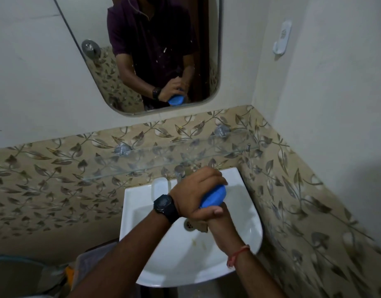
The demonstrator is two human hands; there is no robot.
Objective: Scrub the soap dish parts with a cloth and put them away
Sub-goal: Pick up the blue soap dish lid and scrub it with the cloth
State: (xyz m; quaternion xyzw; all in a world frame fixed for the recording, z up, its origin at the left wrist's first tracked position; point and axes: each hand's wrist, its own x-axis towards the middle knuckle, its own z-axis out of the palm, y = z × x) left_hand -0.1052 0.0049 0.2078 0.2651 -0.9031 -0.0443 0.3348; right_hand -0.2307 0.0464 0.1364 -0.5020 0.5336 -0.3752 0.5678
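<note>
Over the white sink (245,222), both of my hands clasp a blue oval soap dish part (214,197). My left hand (196,186), with a black watch on its wrist, wraps over the top of it. My right hand (211,214), with a red thread on its wrist, presses against it from below. A brownish cloth (202,227) hangs out under the right hand, just above the drain. A white soap dish part (160,186) stands on the sink's back rim, left of the hands.
The tap (180,174) sits behind my left hand. A glass shelf (142,162) runs along the leaf-patterned tiles above the sink. Above it hangs a mirror (95,67), and a white hook (282,38) is on the right wall. A bucket (17,276) stands at lower left.
</note>
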